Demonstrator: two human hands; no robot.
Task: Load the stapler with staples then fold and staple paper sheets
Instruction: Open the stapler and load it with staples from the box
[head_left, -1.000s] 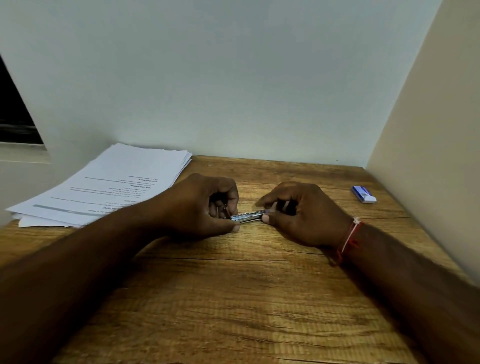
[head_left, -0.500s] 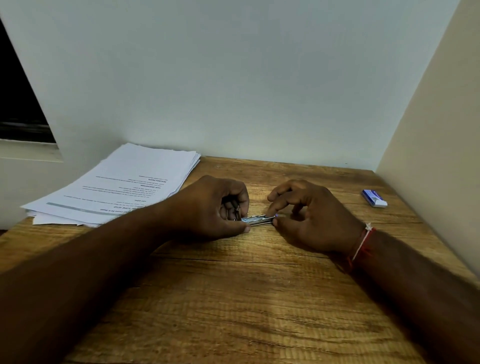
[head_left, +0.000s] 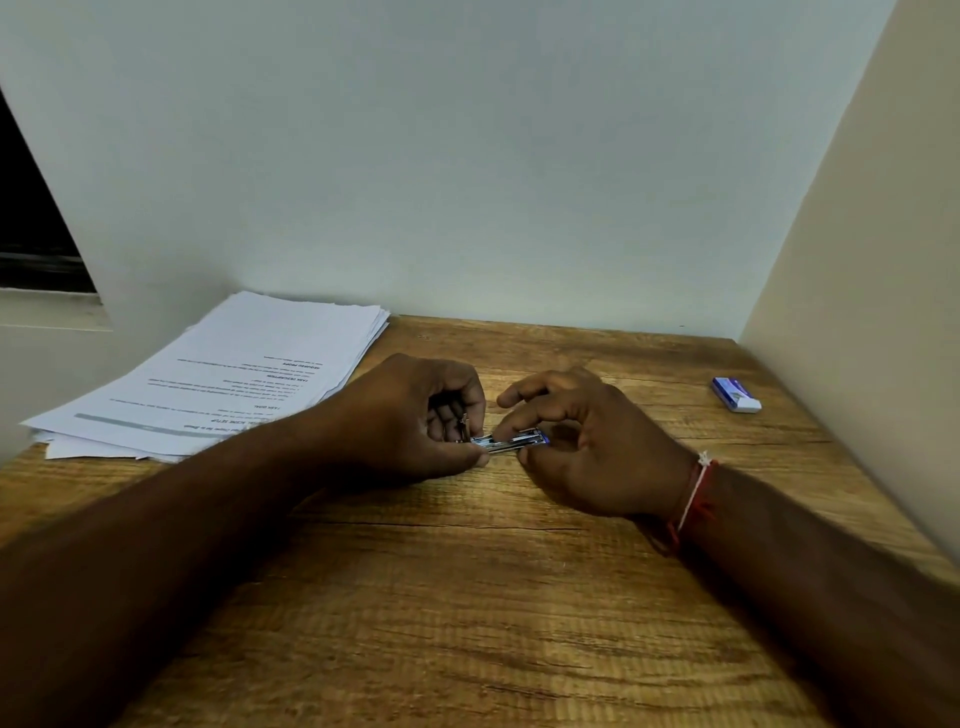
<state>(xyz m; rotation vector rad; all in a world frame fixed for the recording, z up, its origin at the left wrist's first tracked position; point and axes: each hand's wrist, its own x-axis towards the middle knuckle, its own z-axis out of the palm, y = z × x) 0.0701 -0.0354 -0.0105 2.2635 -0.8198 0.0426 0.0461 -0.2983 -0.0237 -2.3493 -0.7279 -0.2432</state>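
A small metal stapler (head_left: 511, 442) lies low over the wooden desk (head_left: 467, 597), held between both hands. My left hand (head_left: 415, 415) is curled around its left end, with a small metal part showing inside the fist. My right hand (head_left: 582, 441) pinches the stapler's right end with thumb and fingertips, the index finger lifted. Most of the stapler is hidden by the fingers. A stack of printed paper sheets (head_left: 234, 379) rests at the desk's back left. A small blue and white staple box (head_left: 735, 395) sits at the back right.
A pale wall (head_left: 467, 182) closes the back of the desk and a beige side panel (head_left: 857, 312) closes the right. A dark window opening (head_left: 31, 234) is at the far left. A red and white thread is tied on my right wrist.
My right hand's fingers have opened from a closed grip over the stapler to a fingertip pinch on its end. The camera has shifted slightly. The left hand keeps its hold.
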